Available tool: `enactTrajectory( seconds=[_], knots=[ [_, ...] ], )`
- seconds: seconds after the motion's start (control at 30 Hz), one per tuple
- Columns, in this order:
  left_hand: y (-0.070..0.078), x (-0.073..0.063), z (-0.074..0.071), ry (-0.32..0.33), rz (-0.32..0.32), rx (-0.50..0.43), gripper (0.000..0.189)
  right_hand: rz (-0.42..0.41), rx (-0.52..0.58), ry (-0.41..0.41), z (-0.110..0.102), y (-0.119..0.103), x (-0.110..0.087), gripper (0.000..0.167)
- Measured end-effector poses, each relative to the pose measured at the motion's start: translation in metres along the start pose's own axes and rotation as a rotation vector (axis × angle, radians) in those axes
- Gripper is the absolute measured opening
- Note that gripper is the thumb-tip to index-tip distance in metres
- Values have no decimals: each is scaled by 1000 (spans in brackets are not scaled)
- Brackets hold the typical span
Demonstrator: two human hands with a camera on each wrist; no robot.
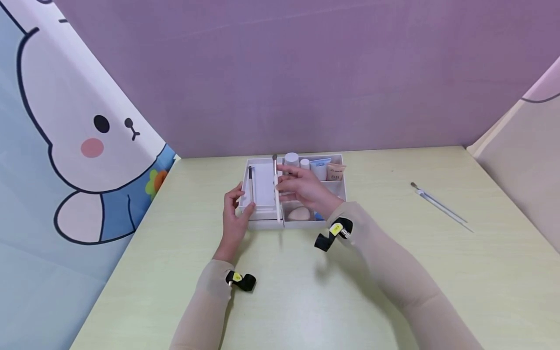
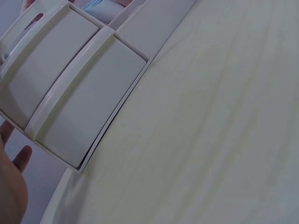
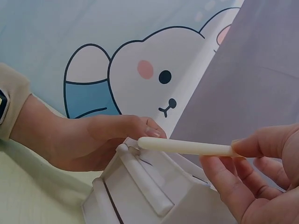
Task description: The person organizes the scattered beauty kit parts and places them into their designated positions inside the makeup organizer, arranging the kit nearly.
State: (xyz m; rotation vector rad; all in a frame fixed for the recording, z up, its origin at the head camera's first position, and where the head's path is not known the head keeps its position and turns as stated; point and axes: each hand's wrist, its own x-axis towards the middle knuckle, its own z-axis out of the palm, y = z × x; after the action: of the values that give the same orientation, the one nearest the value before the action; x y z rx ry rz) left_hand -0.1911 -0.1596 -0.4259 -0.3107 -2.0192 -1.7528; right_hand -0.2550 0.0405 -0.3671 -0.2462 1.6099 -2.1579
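A white cosmetics organizer (image 1: pixel 266 225) with drawers in its front stands toward the back of the table. My left hand (image 1: pixel 235 214) holds its left side, thumb at the front top edge and fingers along the outer wall. Between thumb and fingers, my right hand (image 1: pixel 308 188) pinches a makeup brush (image 1: pixel 277 199) with a pale handle, its bristle end pointing away. The brush is over the divider right of the left compartment; in the right wrist view its rounded handle end (image 3: pixel 163 144) overlaps the left thumb. Another brush (image 1: pixel 251 187) leans in that left compartment.
The organizer's right compartments hold a white-capped jar (image 1: pixel 291 159), a small white bottle (image 1: pixel 305 164), a blue-and-white tube (image 1: pixel 321 168), a pinkish tube (image 1: pixel 336 171) and a rounded beige piece (image 1: pixel 299 214). Thin brushes (image 1: pixel 442 206) lie on the table at right. A purple backdrop (image 1: pixel 306 82) rises behind.
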Motion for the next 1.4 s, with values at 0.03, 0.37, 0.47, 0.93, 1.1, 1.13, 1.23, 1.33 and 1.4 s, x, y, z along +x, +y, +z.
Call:
enactTrajectory(
  seconds=[0.03, 0.37, 0.47, 0.93, 1.1, 1.13, 1.23, 1.33, 1.4],
  knots=[
    [0, 0, 0, -1, 2, -2, 35, 4, 6, 8, 1, -1, 1, 61],
    [-1, 0, 0, 3, 10, -7, 35, 21, 27, 57, 9, -7, 17, 61],
    [0, 0, 0, 8, 11, -7, 35, -5, 1, 51, 11, -10, 21, 61],
    [-3, 0, 0, 3, 17, -10, 35, -61, -61, 133, 28, -11, 44, 62],
    [-4, 1, 0, 5, 25, -12, 35, -51, -71, 169, 31, -7, 48, 63],
    [-4, 1, 0, 4, 24, -12, 35, -50, -78, 173, 31, -7, 48, 64],
    [-4, 1, 0, 4, 21, -11, 36, -49, -113, 179, 32, -6, 48, 64],
    [-4, 1, 0, 6, 22, -11, 36, -50, -162, 178, 32, -6, 49, 63],
    [-3, 1, 0, 7, 22, -9, 36, -52, -195, 173, 33, -6, 49, 62]
  ],
)
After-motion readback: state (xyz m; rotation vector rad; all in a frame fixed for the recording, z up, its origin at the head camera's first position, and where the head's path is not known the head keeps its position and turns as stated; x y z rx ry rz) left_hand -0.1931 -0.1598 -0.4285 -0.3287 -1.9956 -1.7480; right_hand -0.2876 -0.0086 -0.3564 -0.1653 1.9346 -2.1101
